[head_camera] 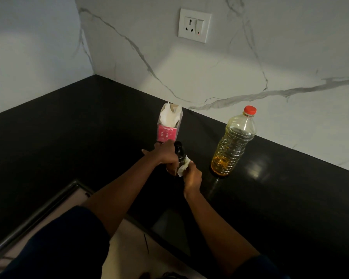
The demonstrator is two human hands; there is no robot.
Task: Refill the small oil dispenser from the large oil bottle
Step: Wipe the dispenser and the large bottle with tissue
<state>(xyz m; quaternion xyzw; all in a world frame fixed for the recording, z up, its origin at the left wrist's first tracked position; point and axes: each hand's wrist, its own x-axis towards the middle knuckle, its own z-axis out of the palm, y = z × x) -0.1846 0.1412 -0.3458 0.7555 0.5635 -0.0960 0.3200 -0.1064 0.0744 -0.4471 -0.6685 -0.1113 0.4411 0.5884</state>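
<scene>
Black counter point(69, 137); pink "ORIGAMI" tissue box point(167, 125).

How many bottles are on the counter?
2. The large oil bottle, red cap on, stands at right near the wall. The small dark dispenser is at centre in the left hand, while the right hand presses a tissue against it.

Open black counter point(73, 133) lies left — tissue box point(168, 125) and large oil bottle point(234, 141) crowd the wall side.
</scene>
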